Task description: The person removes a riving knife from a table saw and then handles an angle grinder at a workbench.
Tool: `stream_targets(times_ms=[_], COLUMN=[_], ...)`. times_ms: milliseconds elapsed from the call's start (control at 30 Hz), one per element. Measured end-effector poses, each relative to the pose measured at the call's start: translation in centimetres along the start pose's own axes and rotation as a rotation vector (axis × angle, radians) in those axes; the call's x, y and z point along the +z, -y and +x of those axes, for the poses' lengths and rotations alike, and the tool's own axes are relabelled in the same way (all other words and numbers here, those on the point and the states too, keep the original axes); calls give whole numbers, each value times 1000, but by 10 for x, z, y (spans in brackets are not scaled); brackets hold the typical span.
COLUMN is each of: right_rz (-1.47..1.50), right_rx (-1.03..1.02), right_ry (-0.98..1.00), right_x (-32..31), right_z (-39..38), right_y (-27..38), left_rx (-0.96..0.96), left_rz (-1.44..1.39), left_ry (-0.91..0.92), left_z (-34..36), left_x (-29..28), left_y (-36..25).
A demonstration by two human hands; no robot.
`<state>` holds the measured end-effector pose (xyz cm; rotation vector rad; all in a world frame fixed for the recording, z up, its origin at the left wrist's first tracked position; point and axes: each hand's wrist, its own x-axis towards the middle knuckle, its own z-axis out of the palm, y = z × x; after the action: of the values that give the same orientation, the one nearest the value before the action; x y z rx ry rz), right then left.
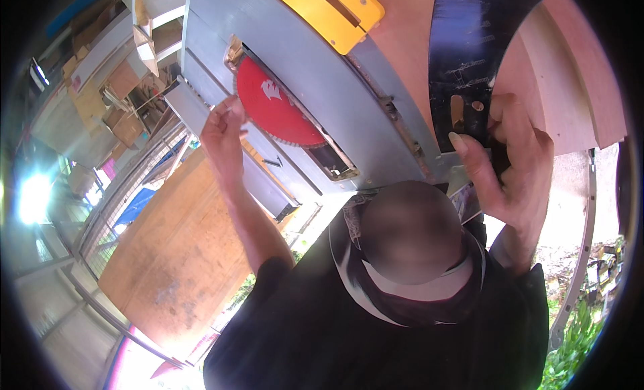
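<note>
- Right hand [515, 165], right of frame: thumb on front face, fingers round the far edge, pinching lower end of black slotted plate [463, 71], upper right.
- Left hand [225, 125], left of centre: fingers bent, at toothed rim of red saw blade [274, 108]; cannot tell if pinching.
- Blade, upper centre-left, in slot of grey table [305, 65].
- Yellow plate [339, 18], top centre.
- Brown board [178, 256], lower left.
</note>
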<state>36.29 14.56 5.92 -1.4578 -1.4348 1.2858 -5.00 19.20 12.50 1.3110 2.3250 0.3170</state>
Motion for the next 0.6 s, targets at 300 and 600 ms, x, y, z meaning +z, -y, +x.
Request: stream_targets(times_ms=[300, 600], right_rz=[4, -9], right_rx=[34, -43], right_ry=[16, -14], right_x=[-1, 1], right_z=[1, 1], right_y=[2, -2], left_rx=[-28, -107], left_rz=[-106, -158], left_ry=[-46, 259], left_z=[-16, -60], left_x=[9, 8], left_y=[6, 22])
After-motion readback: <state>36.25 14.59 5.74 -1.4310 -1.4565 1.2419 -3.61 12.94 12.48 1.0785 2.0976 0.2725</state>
